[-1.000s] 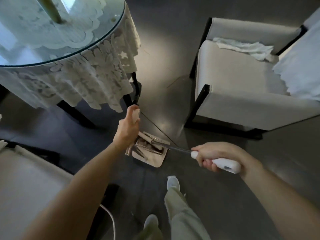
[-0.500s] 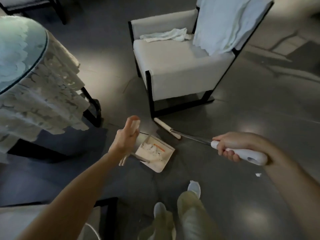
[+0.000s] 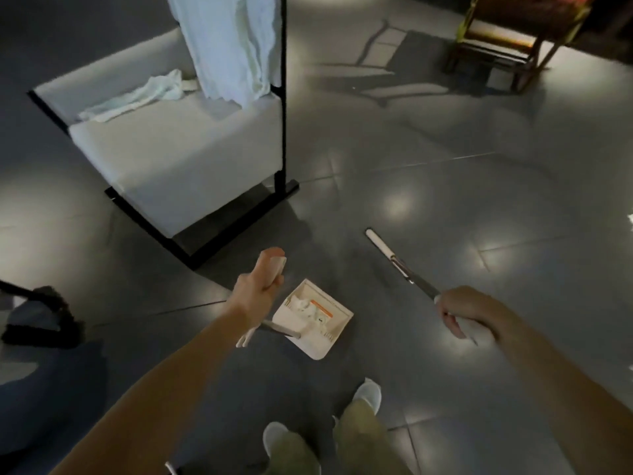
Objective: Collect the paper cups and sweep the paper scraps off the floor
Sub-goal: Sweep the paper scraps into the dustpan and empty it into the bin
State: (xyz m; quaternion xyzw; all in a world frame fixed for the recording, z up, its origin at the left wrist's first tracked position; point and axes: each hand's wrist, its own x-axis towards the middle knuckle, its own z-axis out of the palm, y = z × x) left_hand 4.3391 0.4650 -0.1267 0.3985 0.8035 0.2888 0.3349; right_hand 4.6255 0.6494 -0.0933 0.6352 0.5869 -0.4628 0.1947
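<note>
My left fingers (image 3: pixel 274 265) are curling around the white top end of the dustpan handle (image 3: pixel 279 264), with my left hand (image 3: pixel 258 286) gripping it from the side. My right fingers (image 3: pixel 452 325) are clenching round the white grip of the broom (image 3: pixel 416 281), and my right hand (image 3: pixel 466 311) is covering most of that grip.

From the head view, the dustpan (image 3: pixel 313 323) is hanging just below and to the right of my left hand, with its open mouth pointing toward my feet. I cannot tell whether it is touching the floor (image 3: pixel 445 186). White paper scraps (image 3: pixel 301 305) are lying inside the pan against its back wall, beside an orange strip (image 3: pixel 322 308). The broom's metal shaft is running up and to the left from my right hand. It is ending in a narrow white head (image 3: pixel 378 243) over the grey tiles, well apart from the dustpan. Whether the head is resting on the tiles is unclear. A small white scrap (image 3: pixel 630 221) is showing at the far right edge of the floor.

A white upholstered chair (image 3: pixel 178 156) with a black frame is standing beyond the dustpan. A pale cloth (image 3: pixel 233 46) is hanging over its back and a crumpled cloth (image 3: pixel 137 97) is lying on its seat. My two pale shoes (image 3: pixel 368 394) are standing near the bottom, just below the dustpan. A wooden piece of furniture (image 3: pixel 507 36) is sitting far off at the top right.
</note>
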